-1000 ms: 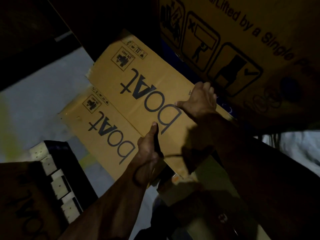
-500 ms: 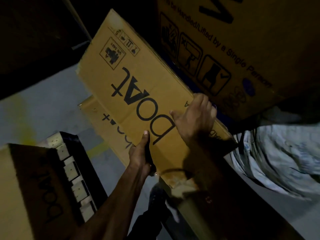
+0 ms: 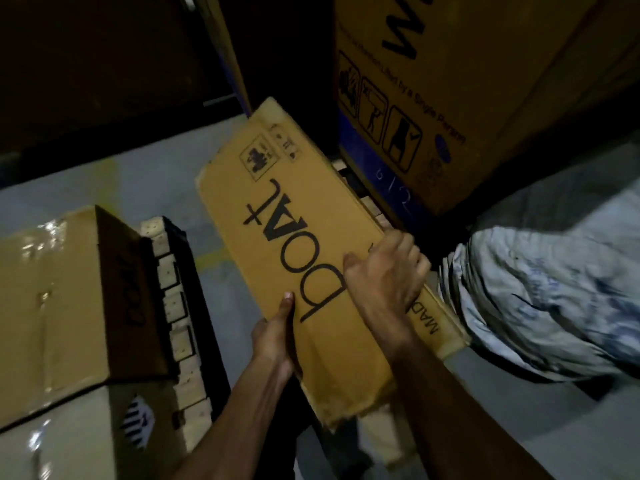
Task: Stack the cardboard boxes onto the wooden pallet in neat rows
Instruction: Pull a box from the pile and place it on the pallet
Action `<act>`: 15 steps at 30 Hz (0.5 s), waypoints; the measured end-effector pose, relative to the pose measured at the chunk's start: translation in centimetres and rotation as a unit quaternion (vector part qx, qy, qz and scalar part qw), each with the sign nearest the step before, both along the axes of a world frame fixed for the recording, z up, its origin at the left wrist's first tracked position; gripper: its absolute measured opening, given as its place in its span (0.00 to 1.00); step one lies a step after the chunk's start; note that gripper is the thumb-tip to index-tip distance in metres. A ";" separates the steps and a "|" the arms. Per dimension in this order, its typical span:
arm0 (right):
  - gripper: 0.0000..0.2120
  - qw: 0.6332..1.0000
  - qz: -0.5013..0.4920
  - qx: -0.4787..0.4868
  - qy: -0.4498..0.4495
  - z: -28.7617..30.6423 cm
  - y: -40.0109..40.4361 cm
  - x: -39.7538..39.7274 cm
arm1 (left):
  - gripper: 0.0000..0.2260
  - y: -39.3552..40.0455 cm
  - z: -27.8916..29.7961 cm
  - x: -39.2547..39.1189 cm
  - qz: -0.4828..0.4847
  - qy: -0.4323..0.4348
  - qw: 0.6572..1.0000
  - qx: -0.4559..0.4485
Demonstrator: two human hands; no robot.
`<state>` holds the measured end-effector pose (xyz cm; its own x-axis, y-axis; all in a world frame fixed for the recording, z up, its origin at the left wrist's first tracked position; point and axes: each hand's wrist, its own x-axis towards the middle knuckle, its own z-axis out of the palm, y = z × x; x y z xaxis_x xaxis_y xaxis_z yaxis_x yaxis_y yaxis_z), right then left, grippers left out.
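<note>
Both hands on one long cardboard box [image 3: 304, 258], printed "boAt" (logo reads upside down from this view). Box is off the floor, tilted, far end pointing up and away, near end low by the person's body.

Left hand [image 3: 273, 337] grips the box's left edge, thumb flat on the printed face, remaining fingers hidden under the edge. Right hand [image 3: 384, 275] is clamped over the right edge, fingers curled over the side, thumb on the face next to the logo.

Wooden pallet [image 3: 180, 323] sits left of the held box, well apart from it, pale blocks visible along its edge. On it: a stacked box [image 3: 52, 306] with shiny tape on top, and another carton [image 3: 69, 441] below it (striped mark on its side).

Upper right: a large carton [image 3: 485, 98] with handling pictograms and a blue band along its base. Just right of the held box, a white sack [image 3: 547, 289] with faint blue print. Grey floor [image 3: 138, 181], dim lighting.
</note>
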<state>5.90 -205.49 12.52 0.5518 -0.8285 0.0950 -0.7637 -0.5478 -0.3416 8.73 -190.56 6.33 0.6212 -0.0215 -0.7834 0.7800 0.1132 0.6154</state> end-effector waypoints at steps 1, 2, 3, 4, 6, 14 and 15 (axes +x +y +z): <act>0.28 1.000 -0.010 0.021 0.000 0.4 0.3 -1.1 | 0.20 0.7 0.8 -1.0 -0.002 -0.010 1.000 0.029; 0.28 0.999 -0.023 0.039 0.000 0.7 0.4 -1.9 | 0.20 1.3 1.4 -1.8 -0.007 -0.020 0.999 0.050; 0.27 0.998 -0.036 0.055 0.001 0.9 0.4 -2.8 | 0.20 1.9 2.1 -2.6 -0.012 -0.038 0.997 0.063; 0.27 0.996 -0.049 0.072 0.001 1.1 0.4 -3.6 | 0.18 2.2 2.8 -3.3 -0.018 -0.056 0.996 0.070; 0.27 0.991 -0.073 0.109 -0.001 1.0 0.3 -5.0 | 0.15 3.0 3.9 -4.7 -0.036 -0.091 0.990 0.105; 0.34 0.958 -0.060 0.265 0.092 -7.0 -1.0 -10.0 | 0.17 1.3 -1.7 -8.7 -0.161 -0.135 0.952 0.225; 0.38 0.949 -0.041 0.284 0.133 -8.7 -0.8 -10.8 | 0.18 1.3 -3.3 -9.2 -0.196 -0.114 0.945 0.237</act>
<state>-4.94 -206.31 3.79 0.4245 -0.7458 -0.5134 -0.8967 -0.2677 -0.3526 -0.45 -189.31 2.99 0.7919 0.0348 -0.6097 0.5462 -0.4871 0.6815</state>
